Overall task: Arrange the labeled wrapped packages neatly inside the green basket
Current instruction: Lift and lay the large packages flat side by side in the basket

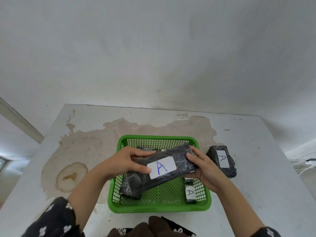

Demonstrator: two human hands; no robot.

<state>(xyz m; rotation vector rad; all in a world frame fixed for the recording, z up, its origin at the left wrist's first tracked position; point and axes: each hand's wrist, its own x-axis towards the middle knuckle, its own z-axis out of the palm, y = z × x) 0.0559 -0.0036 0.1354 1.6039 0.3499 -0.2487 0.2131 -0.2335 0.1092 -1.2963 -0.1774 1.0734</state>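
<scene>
Both hands grip one long black wrapped package (159, 170) over the green basket (159, 206) — the left hand (126, 161) clasps its left end, thumb by the white label with a blue "A", and the right hand (203, 168) clamps the right end. A small labeled package (190, 193) stands inside by the basket's right wall; another labeled package (222, 160) lies on the stained white table (82, 142), just right of the basket.

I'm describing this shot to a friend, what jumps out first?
Both hands, left and right, hold a long black wrapped package with a blue A label over the green basket. Another A package lies on the stained table, right of the basket.
</scene>
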